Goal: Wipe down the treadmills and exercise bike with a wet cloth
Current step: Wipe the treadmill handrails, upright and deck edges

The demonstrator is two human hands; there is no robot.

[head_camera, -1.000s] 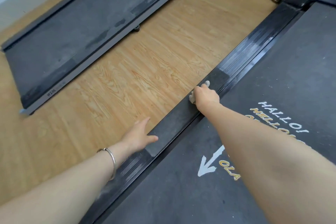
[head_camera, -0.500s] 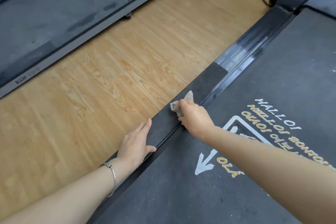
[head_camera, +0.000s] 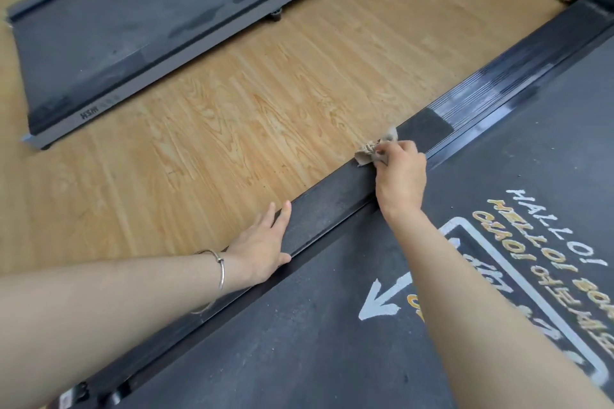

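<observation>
Cloth [head_camera: 372, 151] in right hand [head_camera: 400, 176]

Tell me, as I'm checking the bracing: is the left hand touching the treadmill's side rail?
Touching. The head view shows the left hand lying flat on the side rail, thumb and palm pressed against it with no gap.

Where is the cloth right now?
Head view, right of centre: the cloth is bunched in the right hand on the treadmill's black side rail, beside the wooden floor.

The right hand [head_camera: 400, 176] hides most of the cloth [head_camera: 372, 151], and the belt lettering [head_camera: 548, 242] runs off the right edge.
</observation>
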